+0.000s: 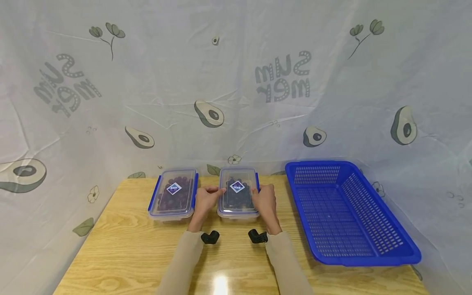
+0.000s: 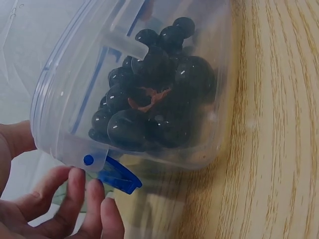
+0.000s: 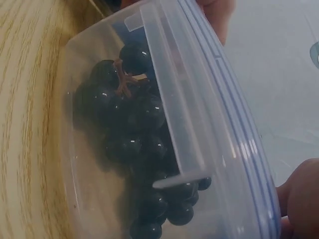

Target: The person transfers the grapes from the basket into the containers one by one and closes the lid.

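A clear food container (image 1: 238, 200) with dark grapes (image 2: 154, 94) inside stands in the middle of the table, lid on. My left hand (image 1: 205, 201) holds its left side, thumb at the lid's edge. In the left wrist view, this hand's curled fingertips lie by a blue latch (image 2: 119, 177) that is swung outward. On the opposite side my right hand (image 1: 265, 201) grips the edge, thumb on the lid and fingers curled by the right latch. In the right wrist view part of that hand shows at the lower right; its fingertips are hidden there.
A second lidded container (image 1: 173, 205) with reddish-purple grapes (image 1: 177, 192) stands to the left, near my left hand. To the right lies a large blue plastic basket (image 1: 332, 217) with slotted walls. Behind the wooden table (image 1: 140, 254) hangs a printed curtain (image 1: 236, 135).
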`<move>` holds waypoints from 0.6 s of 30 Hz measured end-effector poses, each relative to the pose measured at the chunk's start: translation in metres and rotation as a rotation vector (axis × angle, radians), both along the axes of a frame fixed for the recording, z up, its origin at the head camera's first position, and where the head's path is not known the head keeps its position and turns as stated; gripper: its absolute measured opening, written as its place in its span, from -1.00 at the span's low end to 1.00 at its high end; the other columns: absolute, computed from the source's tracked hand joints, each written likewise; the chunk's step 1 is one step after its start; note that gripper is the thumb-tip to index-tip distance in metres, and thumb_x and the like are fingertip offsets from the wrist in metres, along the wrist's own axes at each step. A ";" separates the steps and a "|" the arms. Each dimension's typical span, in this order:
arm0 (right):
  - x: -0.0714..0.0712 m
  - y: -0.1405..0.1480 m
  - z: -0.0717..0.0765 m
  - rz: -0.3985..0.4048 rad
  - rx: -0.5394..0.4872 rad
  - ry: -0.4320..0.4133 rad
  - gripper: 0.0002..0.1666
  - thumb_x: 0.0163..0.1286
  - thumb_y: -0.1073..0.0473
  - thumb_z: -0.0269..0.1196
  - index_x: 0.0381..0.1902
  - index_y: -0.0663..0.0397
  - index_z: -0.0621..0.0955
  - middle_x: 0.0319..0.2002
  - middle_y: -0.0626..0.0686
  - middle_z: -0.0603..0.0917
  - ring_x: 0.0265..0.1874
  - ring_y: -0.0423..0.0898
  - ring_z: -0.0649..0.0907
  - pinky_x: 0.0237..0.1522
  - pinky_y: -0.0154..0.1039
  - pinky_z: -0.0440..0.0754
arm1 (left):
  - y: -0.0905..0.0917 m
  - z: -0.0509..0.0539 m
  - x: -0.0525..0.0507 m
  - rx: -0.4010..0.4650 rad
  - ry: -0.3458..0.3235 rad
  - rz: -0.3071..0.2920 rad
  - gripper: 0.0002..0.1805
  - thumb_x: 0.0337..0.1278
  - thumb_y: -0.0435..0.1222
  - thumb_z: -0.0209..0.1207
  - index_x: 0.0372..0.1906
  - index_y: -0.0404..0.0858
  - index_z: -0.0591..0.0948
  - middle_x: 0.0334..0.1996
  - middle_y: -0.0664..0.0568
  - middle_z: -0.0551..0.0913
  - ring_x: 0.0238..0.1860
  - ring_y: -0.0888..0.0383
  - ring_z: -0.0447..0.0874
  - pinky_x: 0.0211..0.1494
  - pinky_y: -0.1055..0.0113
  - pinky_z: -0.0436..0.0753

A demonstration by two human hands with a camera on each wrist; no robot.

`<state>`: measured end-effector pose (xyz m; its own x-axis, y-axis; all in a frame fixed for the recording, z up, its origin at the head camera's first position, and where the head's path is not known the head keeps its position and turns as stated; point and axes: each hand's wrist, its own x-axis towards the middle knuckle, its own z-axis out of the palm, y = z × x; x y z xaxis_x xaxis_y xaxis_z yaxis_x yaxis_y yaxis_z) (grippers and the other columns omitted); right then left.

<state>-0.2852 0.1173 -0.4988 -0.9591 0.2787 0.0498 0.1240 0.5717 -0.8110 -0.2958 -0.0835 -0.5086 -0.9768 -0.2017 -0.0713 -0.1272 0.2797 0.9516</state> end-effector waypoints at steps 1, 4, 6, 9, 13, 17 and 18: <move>0.000 -0.001 0.000 -0.005 0.020 -0.002 -0.60 0.59 0.09 0.22 0.01 0.37 0.75 -0.04 0.32 0.57 -0.28 0.14 0.65 -0.28 0.02 0.62 | 0.000 0.000 0.000 0.003 0.000 -0.001 -0.62 0.20 -0.14 0.48 -0.05 -0.37 0.78 -0.04 -0.24 0.76 -0.05 -0.07 0.72 -0.06 0.19 0.69; 0.000 -0.001 0.000 -0.002 0.021 -0.008 -0.62 0.59 0.08 0.22 -0.01 0.32 0.76 -0.05 0.33 0.62 -0.31 0.12 0.67 -0.34 -0.03 0.61 | 0.000 -0.001 0.001 -0.003 -0.011 -0.004 -0.54 0.24 -0.13 0.46 0.07 -0.40 0.74 0.04 -0.27 0.71 0.01 -0.10 0.68 -0.04 0.18 0.69; 0.001 0.000 -0.001 0.008 -0.003 -0.009 -0.64 0.58 0.09 0.23 -0.03 0.28 0.78 -0.14 0.31 0.71 -0.40 0.07 0.68 -0.45 -0.12 0.57 | -0.001 -0.002 0.002 -0.021 -0.022 -0.008 -0.45 0.26 -0.09 0.44 0.17 -0.42 0.69 0.09 -0.30 0.69 0.10 -0.16 0.67 0.08 0.05 0.70; 0.002 0.002 0.000 0.017 -0.040 0.005 -0.66 0.56 0.09 0.25 -0.02 0.25 0.79 -0.28 0.26 0.80 -0.51 0.00 0.69 -0.55 -0.21 0.53 | -0.001 -0.003 0.002 -0.055 -0.037 -0.016 -0.31 0.29 -0.03 0.41 0.29 -0.46 0.60 0.15 -0.34 0.69 0.14 -0.18 0.70 0.14 -0.01 0.71; 0.002 0.005 0.001 0.013 -0.038 0.010 -0.65 0.55 0.09 0.26 0.03 0.25 0.79 -0.27 0.26 0.82 -0.48 0.00 0.71 -0.52 -0.21 0.56 | -0.002 -0.003 0.001 -0.018 -0.067 -0.040 -0.19 0.30 0.00 0.40 0.39 -0.52 0.49 0.08 -0.37 0.74 -0.15 -0.02 0.79 -0.15 0.19 0.74; 0.002 0.007 0.000 0.010 -0.031 0.005 -0.64 0.55 0.09 0.26 0.05 0.25 0.78 -0.25 0.26 0.82 -0.46 0.01 0.71 -0.51 -0.21 0.56 | -0.002 -0.003 0.001 -0.007 -0.083 -0.048 -0.14 0.32 0.00 0.39 0.44 -0.53 0.42 0.12 -0.40 0.72 -0.10 -0.10 0.78 -0.10 0.15 0.74; 0.003 0.007 0.000 0.010 -0.031 0.005 -0.63 0.54 0.09 0.27 0.07 0.24 0.78 -0.24 0.25 0.82 -0.45 0.01 0.71 -0.51 -0.21 0.56 | -0.002 -0.004 0.002 -0.009 -0.084 -0.046 -0.14 0.32 0.00 0.39 0.45 -0.53 0.42 0.16 -0.42 0.70 0.01 -0.18 0.77 0.00 0.08 0.75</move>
<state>-0.2825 0.1242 -0.4989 -0.9616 0.2705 0.0461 0.1142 0.5472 -0.8292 -0.2939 -0.0859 -0.5122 -0.9758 -0.1578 -0.1514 -0.1929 0.2952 0.9358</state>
